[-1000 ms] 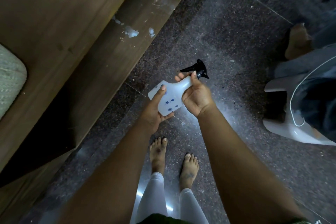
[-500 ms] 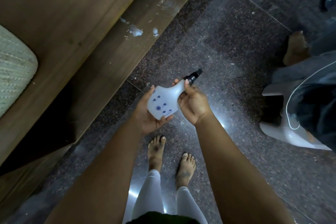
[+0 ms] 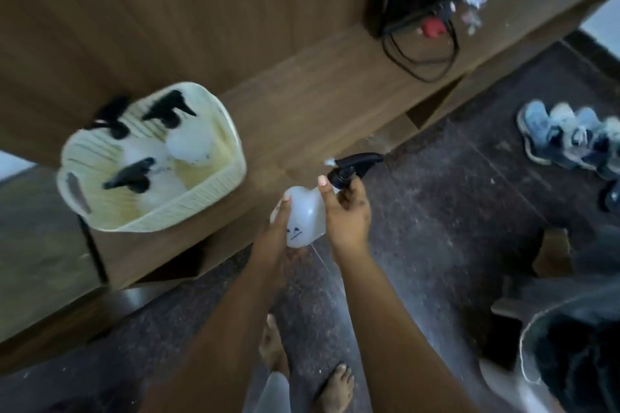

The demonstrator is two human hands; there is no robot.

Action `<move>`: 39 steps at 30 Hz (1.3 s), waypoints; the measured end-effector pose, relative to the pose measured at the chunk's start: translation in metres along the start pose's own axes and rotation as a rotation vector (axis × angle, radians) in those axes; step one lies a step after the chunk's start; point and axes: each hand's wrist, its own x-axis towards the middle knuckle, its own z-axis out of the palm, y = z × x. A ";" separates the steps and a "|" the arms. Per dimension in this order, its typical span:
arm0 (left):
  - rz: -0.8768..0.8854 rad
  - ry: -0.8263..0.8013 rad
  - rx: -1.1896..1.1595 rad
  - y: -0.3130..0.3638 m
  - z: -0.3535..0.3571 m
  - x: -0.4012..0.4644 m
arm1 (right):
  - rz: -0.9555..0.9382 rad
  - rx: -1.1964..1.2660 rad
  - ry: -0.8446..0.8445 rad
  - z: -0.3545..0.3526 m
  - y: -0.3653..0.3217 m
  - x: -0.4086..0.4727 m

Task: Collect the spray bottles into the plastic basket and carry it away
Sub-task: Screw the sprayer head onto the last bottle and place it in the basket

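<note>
Both hands hold one white spray bottle with a black trigger head and small blue marks. My left hand cups its body from the left. My right hand grips its neck just under the trigger. The bottle is over the floor, just off the edge of the wooden ledge. A cream plastic basket stands on that ledge to the left of the hands. Inside it lie several white spray bottles with black heads, blurred by motion.
A wooden ledge runs diagonally from lower left to upper right. A black cable and a red object lie on it at the upper right. Blue shoes sit on the dark floor at right. A chair draped with dark clothing is at lower right.
The view has swung up and left, bringing the basket with its bottles into sight. The bottle in my hands has tilted more upright, closer to the ledge.
</note>
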 end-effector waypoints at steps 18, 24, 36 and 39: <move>0.329 0.153 -0.133 0.150 -0.097 0.000 | -0.408 -0.147 -0.140 0.178 -0.124 -0.016; 0.281 0.180 0.424 0.152 -0.109 0.005 | -0.367 -0.264 -0.117 0.182 -0.106 -0.007; 0.772 0.345 0.986 0.191 -0.144 0.010 | -0.093 -0.481 -0.233 0.203 -0.044 -0.006; 0.748 0.232 1.178 0.195 -0.141 0.019 | -0.185 -0.613 -0.217 0.206 -0.038 -0.007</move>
